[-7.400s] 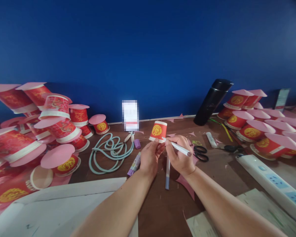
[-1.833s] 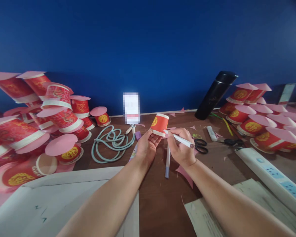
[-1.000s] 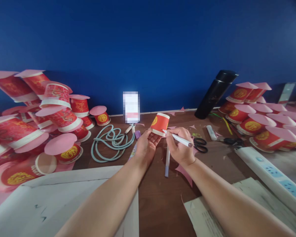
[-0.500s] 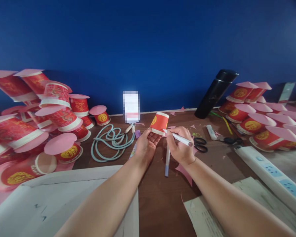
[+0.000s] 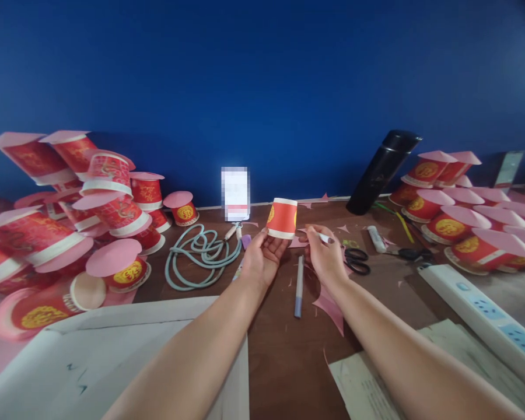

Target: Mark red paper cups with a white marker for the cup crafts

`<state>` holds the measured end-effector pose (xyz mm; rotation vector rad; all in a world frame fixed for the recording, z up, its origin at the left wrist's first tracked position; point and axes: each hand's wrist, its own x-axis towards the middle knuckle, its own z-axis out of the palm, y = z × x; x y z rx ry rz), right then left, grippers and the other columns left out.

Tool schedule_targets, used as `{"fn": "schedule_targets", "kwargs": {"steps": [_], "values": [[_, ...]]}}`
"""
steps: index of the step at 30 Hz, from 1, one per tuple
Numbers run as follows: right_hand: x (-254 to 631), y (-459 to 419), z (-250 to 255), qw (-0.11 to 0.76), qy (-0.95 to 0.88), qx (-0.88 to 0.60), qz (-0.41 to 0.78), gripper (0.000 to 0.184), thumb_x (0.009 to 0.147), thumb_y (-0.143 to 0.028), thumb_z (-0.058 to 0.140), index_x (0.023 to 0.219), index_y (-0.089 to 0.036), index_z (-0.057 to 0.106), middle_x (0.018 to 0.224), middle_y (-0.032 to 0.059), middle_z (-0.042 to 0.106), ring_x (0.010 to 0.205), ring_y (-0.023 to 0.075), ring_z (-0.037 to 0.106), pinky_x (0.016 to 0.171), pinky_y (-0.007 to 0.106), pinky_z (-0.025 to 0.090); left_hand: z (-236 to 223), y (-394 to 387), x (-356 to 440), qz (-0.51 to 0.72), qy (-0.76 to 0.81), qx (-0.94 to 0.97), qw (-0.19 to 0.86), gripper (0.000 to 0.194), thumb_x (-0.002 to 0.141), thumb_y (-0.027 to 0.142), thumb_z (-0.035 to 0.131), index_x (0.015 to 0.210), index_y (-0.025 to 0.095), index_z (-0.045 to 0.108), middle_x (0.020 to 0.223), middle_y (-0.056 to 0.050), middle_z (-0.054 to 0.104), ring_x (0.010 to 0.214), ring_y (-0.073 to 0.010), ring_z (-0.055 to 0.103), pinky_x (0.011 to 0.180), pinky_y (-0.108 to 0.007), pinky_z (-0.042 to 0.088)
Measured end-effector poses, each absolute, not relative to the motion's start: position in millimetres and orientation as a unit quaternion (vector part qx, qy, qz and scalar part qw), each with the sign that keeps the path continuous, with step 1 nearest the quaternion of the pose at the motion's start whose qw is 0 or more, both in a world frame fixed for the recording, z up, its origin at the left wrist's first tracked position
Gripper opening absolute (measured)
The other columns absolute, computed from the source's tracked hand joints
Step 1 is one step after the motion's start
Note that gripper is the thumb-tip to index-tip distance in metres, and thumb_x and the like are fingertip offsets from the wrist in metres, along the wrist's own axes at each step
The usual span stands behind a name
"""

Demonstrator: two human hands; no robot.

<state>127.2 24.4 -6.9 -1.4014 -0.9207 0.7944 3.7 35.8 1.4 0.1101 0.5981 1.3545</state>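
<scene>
A red paper cup (image 5: 282, 219) with a white rim and gold print rests upside down or upright, I cannot tell which, in my left hand (image 5: 265, 254), whose fingers curl under its lower edge. My right hand (image 5: 326, 251) is closed round a white marker pen (image 5: 325, 238), just right of the cup and apart from it. Below, between my hands, a second marker (image 5: 298, 289) with a bluish end lies on the brown table (image 5: 284, 367). Black-handled scissors (image 5: 357, 261) are beside my right hand, partly hidden by it.
Red cups with pink paper discs pile up at left (image 5: 118, 213) and right (image 5: 450, 224). A coiled cable (image 5: 175, 274), black flask (image 5: 382, 172), glue stick (image 5: 377, 239), power strip (image 5: 485, 309), pink scraps (image 5: 331, 308) and white sheet (image 5: 157, 344) lie around.
The marker in my right hand has drawn away from the cup, to the right, and now points differently. My left hand has turned the cup, so less gold print shows at its left.
</scene>
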Motion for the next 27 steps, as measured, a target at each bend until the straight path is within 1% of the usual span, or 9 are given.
{"fn": "schedule_targets", "kwargs": {"steps": [3,6,9,12,15,19,21,23,27], "values": [[125.3,29.4,-9.7,0.602,-0.293,-0.550,0.499,0.020,0.072,-0.036,0.066,0.082,-0.020,0.059,0.062,-0.0034,0.060,0.040,0.0055,0.043,0.032,0.016,0.032,-0.7,36.2,3.3,0.603,0.265,0.049,0.751,0.002,0.079,0.014,0.059,0.077,0.013,0.059,0.076,-0.006,0.069,0.071,-0.0143,0.069,0.073,-0.027,0.057],[124.4,29.9,-8.5,0.618,-0.222,-0.454,0.602,0.015,0.065,-0.021,0.070,0.076,-0.018,0.060,0.059,-0.0049,0.056,0.043,0.0039,0.044,0.033,0.013,0.037,-3.5,35.5,3.5,0.593,0.255,0.060,0.761,0.002,0.079,0.014,0.059,0.078,0.013,0.060,0.075,-0.006,0.069,0.070,-0.0137,0.068,0.073,-0.027,0.057],[126.5,31.5,-8.1,0.624,-0.198,-0.424,0.625,0.012,0.065,-0.011,0.065,0.074,-0.017,0.061,0.057,-0.0048,0.054,0.045,0.0037,0.046,0.037,0.011,0.044,-4.9,33.4,4.8,0.588,0.243,0.077,0.768,0.003,0.078,0.015,0.060,0.081,0.013,0.061,0.078,-0.006,0.069,0.074,-0.0140,0.068,0.077,-0.029,0.056],[130.1,35.3,-9.3,0.636,-0.182,-0.413,0.626,0.009,0.068,-0.008,0.061,0.070,-0.017,0.060,0.056,-0.0041,0.054,0.045,0.0037,0.048,0.043,0.011,0.050,-4.1,28.8,7.8,0.579,0.212,0.108,0.780,0.012,0.078,0.022,0.064,0.086,0.013,0.063,0.085,-0.007,0.069,0.081,-0.0147,0.067,0.083,-0.030,0.053],[132.1,37.5,-8.9,0.644,-0.190,-0.404,0.621,0.009,0.070,-0.010,0.062,0.068,-0.018,0.059,0.058,-0.0026,0.056,0.046,0.0048,0.051,0.046,0.012,0.053,-2.7,22.9,12.1,0.556,0.189,0.155,0.795,0.021,0.076,0.028,0.067,0.091,0.013,0.065,0.089,-0.007,0.068,0.082,-0.0127,0.064,0.083,-0.026,0.051],[129.6,35.6,-7.6,0.645,-0.213,-0.402,0.613,0.009,0.069,-0.012,0.064,0.069,-0.018,0.058,0.057,-0.0030,0.056,0.047,0.0064,0.053,0.047,0.015,0.055,-2.9,18.1,15.9,0.542,0.193,0.212,0.790,0.021,0.071,0.020,0.072,0.090,0.012,0.066,0.084,-0.003,0.067,0.072,-0.0071,0.060,0.074,-0.019,0.048],[127.6,34.1,-8.8,0.641,-0.234,-0.426,0.594,0.007,0.070,-0.014,0.064,0.074,-0.018,0.059,0.059,-0.0028,0.057,0.047,0.0065,0.053,0.047,0.016,0.055,-4.2,18.9,15.8,0.553,0.200,0.214,0.780,0.017,0.070,0.017,0.072,0.085,0.012,0.067,0.077,-0.001,0.065,0.068,-0.0055,0.059,0.071,-0.017,0.047],[127.2,33.2,-10.8,0.635,-0.256,-0.473,0.553,0.012,0.073,-0.018,0.063,0.085,-0.018,0.062,0.063,-0.0020,0.060,0.047,0.0074,0.054,0.043,0.018,0.052,-5.9,21.3,14.9,0.570,0.219,0.199,0.767,0.014,0.069,0.015,0.072,0.081,0.012,0.066,0.074,0.000,0.064,0.067,-0.0051,0.058,0.070,-0.016,0.047],[132.7,31.4,-11.9,0.651,-0.352,-0.555,0.379,0.029,0.081,-0.035,0.059,0.107,-0.021,0.061,0.065,-0.0030,0.060,0.041,0.0070,0.048,0.036,0.019,0.042,-8.2,26.8,13.3,0.602,0.270,0.175,0.731,0.016,0.067,0.013,0.072,0.081,0.012,0.066,0.078,-0.001,0.066,0.068,-0.0057,0.059,0.072,-0.018,0.047]]}}
